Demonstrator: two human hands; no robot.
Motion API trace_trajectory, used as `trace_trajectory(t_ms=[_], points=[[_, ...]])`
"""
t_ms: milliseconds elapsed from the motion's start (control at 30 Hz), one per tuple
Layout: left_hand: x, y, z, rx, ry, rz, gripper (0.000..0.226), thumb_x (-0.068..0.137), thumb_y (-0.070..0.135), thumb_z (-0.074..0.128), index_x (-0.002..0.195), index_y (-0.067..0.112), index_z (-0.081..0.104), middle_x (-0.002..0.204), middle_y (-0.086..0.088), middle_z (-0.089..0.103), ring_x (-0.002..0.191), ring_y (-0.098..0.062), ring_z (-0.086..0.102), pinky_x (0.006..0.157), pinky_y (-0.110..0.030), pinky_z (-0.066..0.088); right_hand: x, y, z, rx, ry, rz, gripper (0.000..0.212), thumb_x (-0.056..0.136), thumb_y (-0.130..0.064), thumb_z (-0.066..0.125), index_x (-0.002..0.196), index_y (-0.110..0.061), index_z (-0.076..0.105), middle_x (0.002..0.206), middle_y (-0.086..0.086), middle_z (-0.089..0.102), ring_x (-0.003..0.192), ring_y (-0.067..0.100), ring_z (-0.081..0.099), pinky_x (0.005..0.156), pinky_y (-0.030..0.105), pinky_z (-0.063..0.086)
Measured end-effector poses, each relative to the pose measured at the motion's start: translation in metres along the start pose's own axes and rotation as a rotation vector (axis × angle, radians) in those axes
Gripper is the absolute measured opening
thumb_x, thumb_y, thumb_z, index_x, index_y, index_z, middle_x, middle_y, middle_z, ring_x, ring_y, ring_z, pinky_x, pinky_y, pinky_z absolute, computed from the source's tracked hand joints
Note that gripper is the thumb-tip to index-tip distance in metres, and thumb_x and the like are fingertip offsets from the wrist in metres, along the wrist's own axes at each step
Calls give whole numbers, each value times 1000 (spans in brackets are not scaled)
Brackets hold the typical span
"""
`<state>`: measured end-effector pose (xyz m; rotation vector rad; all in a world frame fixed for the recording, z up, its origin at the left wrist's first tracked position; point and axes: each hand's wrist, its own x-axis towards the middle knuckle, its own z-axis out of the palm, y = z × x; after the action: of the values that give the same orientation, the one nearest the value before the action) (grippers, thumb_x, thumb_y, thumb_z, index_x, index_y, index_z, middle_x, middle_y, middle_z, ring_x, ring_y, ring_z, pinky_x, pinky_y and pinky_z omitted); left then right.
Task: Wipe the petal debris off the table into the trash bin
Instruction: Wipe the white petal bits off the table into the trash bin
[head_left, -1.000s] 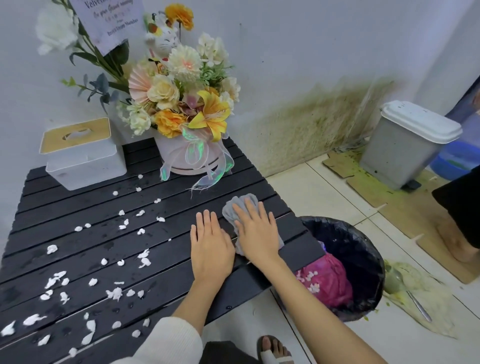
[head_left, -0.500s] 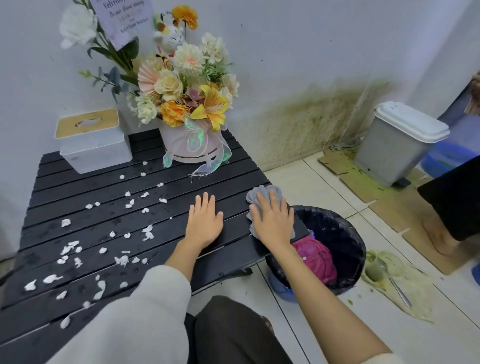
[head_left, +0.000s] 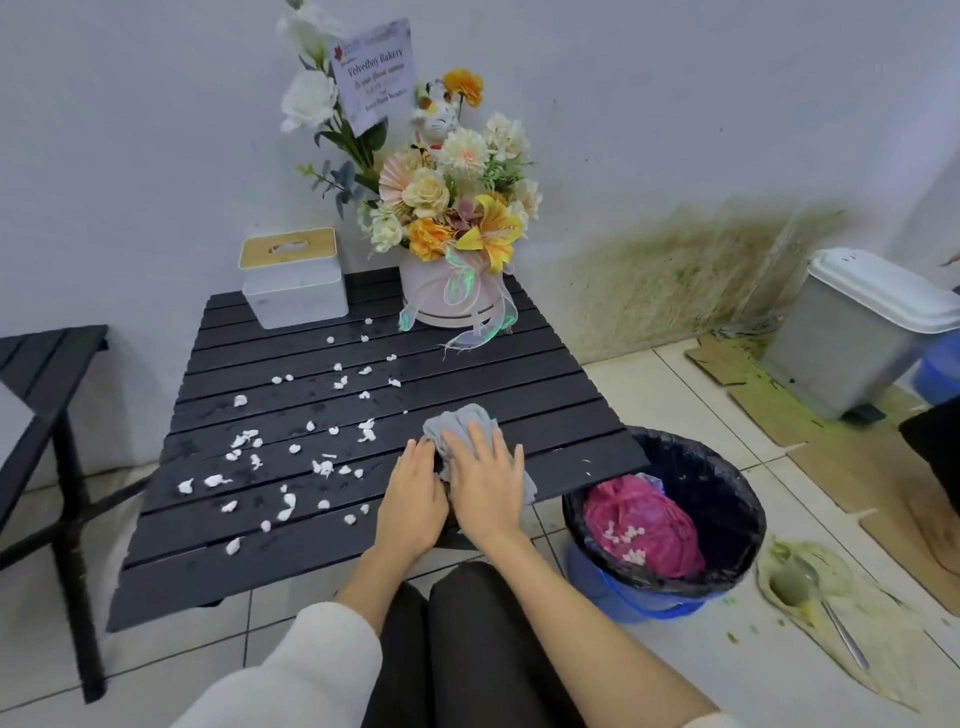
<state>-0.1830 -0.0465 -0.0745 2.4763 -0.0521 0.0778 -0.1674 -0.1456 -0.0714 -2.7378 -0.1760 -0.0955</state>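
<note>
Several white petal bits (head_left: 291, 457) lie scattered over the left and middle of the black slatted table (head_left: 550, 395). My right hand (head_left: 485, 480) presses flat, fingers spread, on a crumpled grey cloth (head_left: 457, 422) near the table's front right. My left hand (head_left: 413, 496) lies flat beside it, its fingertips touching the cloth's left edge. On the floor right of the table stands the trash bin (head_left: 727, 486), lined with a black bag. Inside it lie a pink bag and a few petals.
A flower arrangement (head_left: 452, 228) in a pink box and a white tissue box (head_left: 293, 280) stand at the table's back. A black stool (head_left: 47, 374) is at left. A grey lidded bin (head_left: 857, 332), cardboard and a green spill with a spoon (head_left: 815, 597) are on the floor at right.
The camera has pulled back and up. My right hand has slid the cloth leftward, back from the table's right edge by the bin, until it lies against my left hand.
</note>
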Motion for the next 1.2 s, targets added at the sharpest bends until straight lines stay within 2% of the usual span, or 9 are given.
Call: trace_trajectory(t_ms=[133,267,500,633,767,900,967,1067,1200], points=[[-4,-9,8,311,32,62,58,89,25,17,136,3,42,144,-12,41,137,-24,34,112,-33,25,4,40,-7,-43,129,67,36,77,-20,67,112,-31,64,125,2,63,109,32,62,90,55,47],[2,-10,15,443,58,55,57,84,23,24,130,3,51,135,-12,52,128,-26,47,104,-39,41,20,106,-25,-47,199,252,45,91,-13,50,134,-29,47,148,2,39,136,31,34,112,50,20],[2,-6,14,489,69,55,59,85,24,20,133,4,47,139,-12,48,132,-27,42,107,-41,37,41,155,-55,234,358,519,38,96,-10,37,130,-21,51,135,10,51,113,38,49,79,41,44],[2,-6,14,494,72,49,58,85,24,19,134,5,46,140,-10,47,132,-26,41,108,-39,35,56,174,-77,511,353,770,36,99,-14,35,129,-21,54,132,12,55,115,36,52,87,42,43],[2,-6,15,464,73,48,57,86,24,20,134,7,46,141,-9,47,133,-25,40,108,-39,35,51,158,-86,516,539,642,35,99,-14,35,128,-20,54,134,5,53,117,31,52,88,39,41],[1,-4,12,380,71,67,50,96,21,25,145,12,24,155,-3,21,144,-18,13,118,-32,12,41,98,-79,535,614,406,37,96,-9,40,127,-24,55,138,1,50,125,23,47,95,38,40],[0,-1,7,227,97,39,46,96,15,31,143,13,32,153,-2,26,142,-17,18,116,-29,15,36,54,-65,514,559,243,41,92,-6,40,126,-22,56,137,2,51,125,24,47,98,38,40],[0,2,-11,-62,171,-90,41,88,3,40,123,18,53,125,-2,56,119,-18,49,98,-29,39,24,-4,-24,388,307,-3,47,84,-15,33,125,-18,56,136,8,52,122,31,48,101,47,40],[-7,-14,-54,-89,320,-106,35,83,0,42,103,20,63,98,4,62,97,-15,57,83,-34,48,13,-12,23,62,188,-116,33,84,-17,58,116,-24,62,129,6,59,119,35,53,98,53,43]])
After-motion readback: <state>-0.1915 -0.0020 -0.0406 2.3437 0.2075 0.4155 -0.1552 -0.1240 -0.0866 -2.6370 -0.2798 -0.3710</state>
